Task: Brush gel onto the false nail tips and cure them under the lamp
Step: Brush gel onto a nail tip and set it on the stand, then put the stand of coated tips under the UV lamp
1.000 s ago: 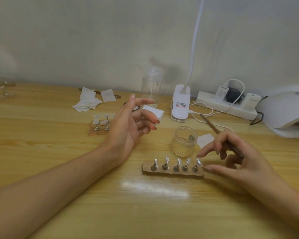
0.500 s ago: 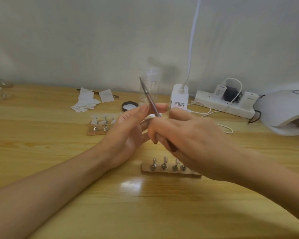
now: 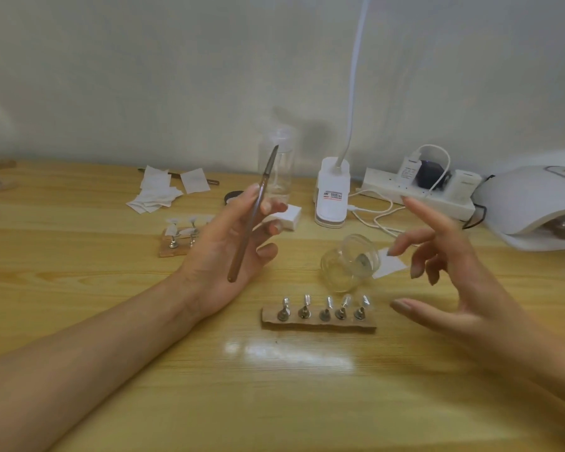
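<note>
A slim brown brush (image 3: 250,220) stands tilted in the left hand (image 3: 222,252), thumb and curled fingers pinching its smooth, stiff handle mid-length, bristles up. The right hand (image 3: 463,288) hovers, fingers spread, holding nothing. Five clear false nail tips (image 3: 325,303) stand on metal pegs along a rough strip (image 3: 318,323) at near centre of the wooden tabletop (image 3: 274,402); light and likely brittle, they look best moved by the strip. A glass jar (image 3: 349,267) tilts just beyond; the white curing lamp (image 3: 529,207) sits far right.
</note>
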A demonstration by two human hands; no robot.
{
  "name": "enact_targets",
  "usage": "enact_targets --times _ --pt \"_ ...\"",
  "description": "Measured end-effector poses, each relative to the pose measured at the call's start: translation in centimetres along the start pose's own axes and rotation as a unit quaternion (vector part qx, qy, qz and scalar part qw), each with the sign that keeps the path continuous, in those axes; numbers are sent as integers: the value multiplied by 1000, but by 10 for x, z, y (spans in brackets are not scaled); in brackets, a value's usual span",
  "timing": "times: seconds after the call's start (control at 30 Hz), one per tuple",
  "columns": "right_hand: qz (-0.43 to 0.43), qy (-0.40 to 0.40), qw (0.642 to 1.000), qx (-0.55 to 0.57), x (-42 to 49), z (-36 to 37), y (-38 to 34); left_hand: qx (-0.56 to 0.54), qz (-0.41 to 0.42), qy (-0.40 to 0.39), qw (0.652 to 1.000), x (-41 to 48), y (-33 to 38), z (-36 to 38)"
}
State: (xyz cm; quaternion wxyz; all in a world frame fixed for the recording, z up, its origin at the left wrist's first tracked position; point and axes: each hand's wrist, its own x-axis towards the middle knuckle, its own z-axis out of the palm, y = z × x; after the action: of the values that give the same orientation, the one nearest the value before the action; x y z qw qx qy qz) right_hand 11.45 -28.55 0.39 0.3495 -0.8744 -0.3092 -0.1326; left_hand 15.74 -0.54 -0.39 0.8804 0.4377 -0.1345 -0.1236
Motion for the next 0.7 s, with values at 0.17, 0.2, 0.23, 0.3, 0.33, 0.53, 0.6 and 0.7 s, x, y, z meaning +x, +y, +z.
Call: enact_targets --times 0.17,0.2,0.23,0.3,0.33,0.53,0.6,0.7 --pt "-2 -9 999 39 14 7 -2 20 0 7 1000 1 -1 -1" --pt "1 -13 999 41 17 10 -3 24 2 10 1000 1 -1 -1" --pt "4 -15 999 41 21 12 -3 29 2 12 1000 1 -1 -1" --pt "5 -14 999 43 26 13 -4 38 4 10 999 1 -2 -3" --pt "6 -13 999 45 28 13 -3 39 7 9 999 1 -1 -3" --pt "82 -92 989 80 8 6 4 69 6 5 998 1 -3 -2" --pt "80 -113 987 78 1 15 2 73 8 -1 997 1 -4 -2" --pt "59 -94 991 72 -6 19 2 62 2 -4 998 2 -6 -7"
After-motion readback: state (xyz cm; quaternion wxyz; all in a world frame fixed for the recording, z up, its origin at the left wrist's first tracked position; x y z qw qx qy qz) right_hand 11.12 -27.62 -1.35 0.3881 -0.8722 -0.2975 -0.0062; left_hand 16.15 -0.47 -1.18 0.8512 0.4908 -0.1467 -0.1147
